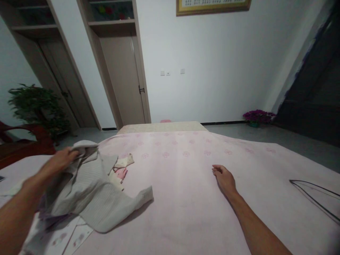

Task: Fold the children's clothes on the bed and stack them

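At the left, my left hand is closed on the collar end of a light grey ribbed garment, which looks like a knitted top. One sleeve of it stretches to the right across the pink flowered sheet. Other clothes lie partly under it: a cream piece, a small pink piece and something dark purple. My right hand is over the sheet at right of centre, fingers curled loosely with the thumb near them. Nothing shows in it.
A thin black wire hanger lies at the right. White printed pieces are at the lower left. Beyond the sheet are a pale tabletop edge, a door, a potted purple plant, a green plant and a red wooden chair.
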Demonstrator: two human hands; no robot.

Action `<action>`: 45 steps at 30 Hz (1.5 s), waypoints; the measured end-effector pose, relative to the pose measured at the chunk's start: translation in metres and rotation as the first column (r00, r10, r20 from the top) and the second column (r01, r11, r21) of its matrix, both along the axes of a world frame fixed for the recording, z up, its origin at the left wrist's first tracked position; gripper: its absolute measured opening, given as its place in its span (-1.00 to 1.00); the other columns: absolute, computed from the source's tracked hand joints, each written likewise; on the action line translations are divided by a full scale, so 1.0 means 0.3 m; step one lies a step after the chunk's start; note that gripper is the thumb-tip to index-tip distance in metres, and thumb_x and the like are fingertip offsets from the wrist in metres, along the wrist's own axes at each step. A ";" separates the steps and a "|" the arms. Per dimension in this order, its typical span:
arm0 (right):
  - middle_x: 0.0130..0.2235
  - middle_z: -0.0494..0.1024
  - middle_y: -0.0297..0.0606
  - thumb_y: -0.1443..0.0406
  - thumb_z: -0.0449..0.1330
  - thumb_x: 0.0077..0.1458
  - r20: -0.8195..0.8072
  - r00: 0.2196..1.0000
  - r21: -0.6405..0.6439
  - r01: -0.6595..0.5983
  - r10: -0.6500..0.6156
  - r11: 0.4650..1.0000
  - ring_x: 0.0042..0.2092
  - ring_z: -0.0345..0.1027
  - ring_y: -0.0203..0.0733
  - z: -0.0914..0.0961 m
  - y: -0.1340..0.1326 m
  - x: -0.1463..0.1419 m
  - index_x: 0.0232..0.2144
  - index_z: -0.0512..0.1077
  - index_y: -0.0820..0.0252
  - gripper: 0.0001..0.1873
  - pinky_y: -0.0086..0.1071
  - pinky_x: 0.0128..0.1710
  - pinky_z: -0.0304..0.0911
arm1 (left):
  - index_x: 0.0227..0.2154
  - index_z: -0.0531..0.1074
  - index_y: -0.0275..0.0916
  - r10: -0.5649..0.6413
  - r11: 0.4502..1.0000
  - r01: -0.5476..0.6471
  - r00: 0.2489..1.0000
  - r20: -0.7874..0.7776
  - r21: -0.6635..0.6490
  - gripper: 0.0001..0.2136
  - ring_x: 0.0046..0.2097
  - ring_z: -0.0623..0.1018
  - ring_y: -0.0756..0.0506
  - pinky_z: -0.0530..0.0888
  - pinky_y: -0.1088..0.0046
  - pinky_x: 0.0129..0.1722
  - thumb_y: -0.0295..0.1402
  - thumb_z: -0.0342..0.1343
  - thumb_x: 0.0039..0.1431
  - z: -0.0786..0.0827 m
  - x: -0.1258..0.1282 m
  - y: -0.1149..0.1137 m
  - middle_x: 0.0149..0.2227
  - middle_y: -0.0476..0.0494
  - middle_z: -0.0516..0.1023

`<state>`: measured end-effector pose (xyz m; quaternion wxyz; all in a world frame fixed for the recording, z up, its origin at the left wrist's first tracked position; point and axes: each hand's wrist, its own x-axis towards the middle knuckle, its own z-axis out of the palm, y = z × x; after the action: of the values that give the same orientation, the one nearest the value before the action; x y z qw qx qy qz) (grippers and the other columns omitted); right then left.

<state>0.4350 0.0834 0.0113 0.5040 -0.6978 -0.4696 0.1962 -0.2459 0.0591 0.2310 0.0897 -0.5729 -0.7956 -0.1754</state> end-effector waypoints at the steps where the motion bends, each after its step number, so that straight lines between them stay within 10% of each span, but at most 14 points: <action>1: -0.22 0.65 -0.22 0.17 0.15 -0.06 0.065 0.998 -0.018 0.005 -0.004 1.000 -0.21 0.50 -0.10 0.002 -0.001 0.003 -0.16 0.54 0.10 -0.61 -0.27 -0.19 0.31 | -0.02 0.42 -0.52 0.002 0.992 -0.005 1.000 -0.026 -0.126 -0.56 -0.01 0.51 -0.25 0.41 0.25 -0.01 -0.21 -0.14 0.35 -0.077 0.003 -0.001 -0.08 -0.30 0.54; 5: -0.21 0.65 -0.21 0.12 0.13 0.00 0.175 0.984 -0.031 -0.007 0.012 0.999 -0.20 0.50 -0.08 0.006 -0.010 0.010 -0.14 0.55 0.08 -0.61 -0.27 -0.19 0.30 | 0.24 0.18 -0.48 0.055 0.998 -0.054 0.993 -0.105 0.016 -0.45 0.17 0.36 -0.39 0.26 0.04 0.12 -0.16 -0.20 0.37 -0.258 0.046 -0.026 0.24 -0.53 0.27; 13: -0.24 0.65 -0.23 0.12 0.13 0.02 0.242 0.970 -0.045 -0.009 0.020 0.999 -0.24 0.49 -0.10 0.002 -0.008 0.010 -0.15 0.56 0.08 -0.62 -0.29 -0.23 0.28 | 0.32 0.09 -0.44 0.003 0.943 0.081 0.968 -0.253 0.322 -0.45 0.39 0.02 -0.45 -0.06 -0.18 0.29 -0.26 -0.13 0.36 -0.264 0.230 -0.192 0.38 -0.58 0.03; 19: -0.22 0.65 -0.22 0.15 0.13 0.01 0.296 0.955 -0.062 0.023 -0.003 0.998 -0.23 0.48 -0.09 0.017 -0.011 -0.002 -0.16 0.58 0.07 -0.63 -0.29 -0.24 0.27 | 0.16 0.41 0.09 -0.637 0.759 0.648 0.719 -0.277 -0.062 -0.55 0.36 0.20 -0.34 -0.04 -0.13 0.35 -0.14 0.14 0.19 -0.501 0.323 -0.319 0.26 -0.12 0.39; 24: -0.23 0.65 -0.22 0.16 0.13 0.02 0.335 0.942 -0.069 0.037 -0.012 0.997 -0.24 0.48 -0.09 0.018 -0.009 -0.005 -0.18 0.59 0.08 -0.65 -0.31 -0.28 0.25 | 0.01 0.52 -0.02 -0.510 0.855 0.519 0.834 -0.211 -0.015 -0.68 0.34 0.27 -0.31 0.07 -0.13 0.30 -0.24 0.08 0.22 -0.634 0.321 -0.347 0.26 -0.19 0.39; 45: -0.23 0.66 -0.21 0.18 0.12 -0.02 0.339 0.941 -0.047 0.042 -0.024 0.998 -0.22 0.49 -0.09 0.001 0.002 0.010 -0.20 0.59 0.12 -0.64 -0.32 -0.25 0.26 | -0.15 0.59 -0.17 -0.344 0.935 0.349 0.936 -0.080 0.068 -0.50 0.20 0.46 -0.23 0.35 0.19 0.10 -0.62 0.02 -0.19 -0.642 0.245 -0.335 0.10 -0.16 0.57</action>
<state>0.4379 0.0840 0.0115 0.4002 -0.7423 -0.5319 0.0775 -0.1726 -0.0413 0.0385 0.1070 -0.7055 -0.6710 -0.2015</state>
